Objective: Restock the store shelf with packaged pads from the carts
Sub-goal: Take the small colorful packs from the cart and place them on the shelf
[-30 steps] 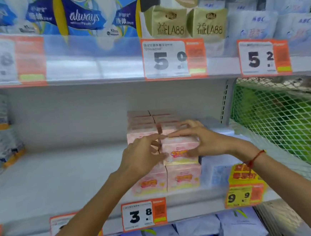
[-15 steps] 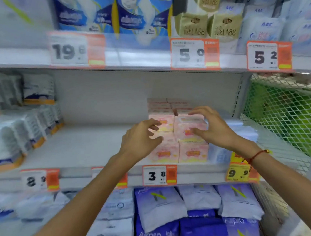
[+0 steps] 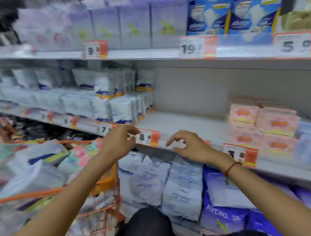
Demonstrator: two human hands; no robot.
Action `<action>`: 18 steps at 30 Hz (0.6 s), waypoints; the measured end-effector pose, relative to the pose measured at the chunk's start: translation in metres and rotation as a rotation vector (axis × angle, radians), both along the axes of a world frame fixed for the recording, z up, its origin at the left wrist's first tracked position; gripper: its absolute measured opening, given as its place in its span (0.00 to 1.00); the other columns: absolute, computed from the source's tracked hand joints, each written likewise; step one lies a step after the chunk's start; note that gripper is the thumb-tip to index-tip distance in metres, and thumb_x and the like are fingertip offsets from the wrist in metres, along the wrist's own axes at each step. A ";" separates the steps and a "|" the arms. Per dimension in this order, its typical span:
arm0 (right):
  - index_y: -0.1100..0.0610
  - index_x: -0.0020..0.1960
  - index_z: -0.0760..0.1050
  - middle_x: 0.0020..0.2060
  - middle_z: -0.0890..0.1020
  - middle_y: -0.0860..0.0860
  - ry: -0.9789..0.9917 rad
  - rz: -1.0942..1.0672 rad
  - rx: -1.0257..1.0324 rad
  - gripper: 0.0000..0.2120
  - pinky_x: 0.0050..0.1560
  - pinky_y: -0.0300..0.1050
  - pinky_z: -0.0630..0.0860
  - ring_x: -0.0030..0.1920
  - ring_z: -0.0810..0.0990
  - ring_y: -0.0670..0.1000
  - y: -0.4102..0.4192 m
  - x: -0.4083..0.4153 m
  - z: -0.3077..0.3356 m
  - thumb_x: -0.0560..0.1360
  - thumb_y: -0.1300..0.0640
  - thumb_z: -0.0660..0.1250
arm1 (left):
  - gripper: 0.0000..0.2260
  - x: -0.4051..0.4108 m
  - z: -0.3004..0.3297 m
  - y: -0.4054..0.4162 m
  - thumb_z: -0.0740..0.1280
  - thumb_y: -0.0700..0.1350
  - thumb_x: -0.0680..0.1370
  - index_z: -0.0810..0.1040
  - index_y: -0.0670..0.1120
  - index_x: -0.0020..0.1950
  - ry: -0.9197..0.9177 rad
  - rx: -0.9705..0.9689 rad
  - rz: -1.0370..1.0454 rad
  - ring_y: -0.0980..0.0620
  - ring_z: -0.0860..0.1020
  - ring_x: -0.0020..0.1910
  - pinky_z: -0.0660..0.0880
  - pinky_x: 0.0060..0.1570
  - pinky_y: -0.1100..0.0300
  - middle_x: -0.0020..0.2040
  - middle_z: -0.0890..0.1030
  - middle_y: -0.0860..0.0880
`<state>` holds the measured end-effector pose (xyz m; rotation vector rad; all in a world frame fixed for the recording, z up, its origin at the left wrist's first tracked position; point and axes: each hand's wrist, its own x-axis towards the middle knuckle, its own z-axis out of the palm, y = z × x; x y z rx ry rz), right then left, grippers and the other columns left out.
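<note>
At far left an orange wire cart (image 3: pixel 107 179) stands heaped with soft packs (image 3: pixel 37 158), blurred, in pale blue, white and pink; its corner sits just under the left forearm. Above and behind it the middle shelf (image 3: pixel 179 123) carries rows of white packs (image 3: pixel 120 111) with orange bands, ending just left of a bare stretch of shelf; the top shelf holds lilac packs (image 3: pixel 134 24) and, further right, blue packs (image 3: pixel 212 16).

The left hand (image 3: pixel 117 143) hangs in the air before the shelf edge, fingers loosely bent and holding nothing, its fingertips beside the price tag (image 3: pixel 148 138) that reads 8; whether they touch the tag I cannot tell. The right hand (image 3: pixel 188 147) is just to its right, also empty, fingers relaxed and curled a little, lying against or just in front of the shelf lip; a red cord (image 3: pixel 231 166) circles that wrist.

The pink pads (image 3: pixel 263 122) stand stacked two high at the right end of the middle shelf, well apart from both hands, with bare shelf between them and the right hand; a tag (image 3: pixel 241 154) reading 3 hangs below them. On the bottom shelf under the hands lie white packs (image 3: pixel 176 183) and, to the right, dark blue packs (image 3: pixel 225 216); a dark-clad knee (image 3: pixel 148 228) shows at the lower edge.
</note>
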<state>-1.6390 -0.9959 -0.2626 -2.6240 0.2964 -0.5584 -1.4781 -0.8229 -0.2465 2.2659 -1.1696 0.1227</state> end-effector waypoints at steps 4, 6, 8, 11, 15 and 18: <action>0.54 0.53 0.80 0.55 0.80 0.54 0.153 0.156 0.021 0.10 0.57 0.49 0.74 0.56 0.77 0.54 0.045 0.065 -0.010 0.74 0.63 0.66 | 0.16 0.049 -0.020 0.065 0.63 0.49 0.78 0.73 0.54 0.66 -0.117 0.236 0.288 0.45 0.74 0.63 0.73 0.57 0.53 0.66 0.75 0.49; 0.54 0.58 0.78 0.60 0.77 0.54 0.196 0.226 0.046 0.11 0.60 0.52 0.73 0.60 0.75 0.55 0.071 0.094 -0.014 0.78 0.60 0.62 | 0.21 0.066 -0.030 0.086 0.58 0.58 0.79 0.67 0.54 0.71 -0.108 0.357 0.448 0.43 0.68 0.69 0.64 0.66 0.46 0.72 0.69 0.48; 0.53 0.66 0.72 0.67 0.72 0.53 0.229 0.267 0.075 0.15 0.64 0.53 0.70 0.64 0.72 0.55 0.090 0.121 -0.021 0.81 0.56 0.56 | 0.25 0.071 -0.040 0.096 0.50 0.64 0.79 0.61 0.57 0.74 -0.080 0.429 0.530 0.41 0.63 0.72 0.50 0.70 0.38 0.74 0.65 0.48; 0.53 0.74 0.62 0.73 0.63 0.50 0.314 0.263 0.033 0.20 0.72 0.48 0.60 0.72 0.62 0.53 0.100 0.149 -0.037 0.83 0.52 0.47 | 0.23 0.069 -0.051 0.096 0.46 0.59 0.80 0.61 0.56 0.73 -0.186 0.409 0.499 0.45 0.75 0.62 0.47 0.70 0.36 0.66 0.76 0.48; 0.58 0.71 0.67 0.71 0.66 0.50 0.317 0.224 -0.122 0.22 0.68 0.37 0.54 0.72 0.58 0.48 0.091 0.154 -0.048 0.84 0.51 0.45 | 0.25 0.075 -0.061 0.098 0.44 0.57 0.78 0.63 0.57 0.74 -0.311 0.337 0.458 0.48 0.80 0.54 0.59 0.70 0.46 0.56 0.82 0.49; 0.59 0.65 0.73 0.68 0.70 0.49 0.328 0.233 -0.216 0.23 0.67 0.39 0.57 0.72 0.57 0.47 0.085 0.150 -0.054 0.83 0.50 0.45 | 0.31 0.076 -0.068 0.100 0.38 0.59 0.74 0.64 0.58 0.73 -0.368 0.275 0.411 0.49 0.80 0.52 0.63 0.66 0.52 0.55 0.83 0.50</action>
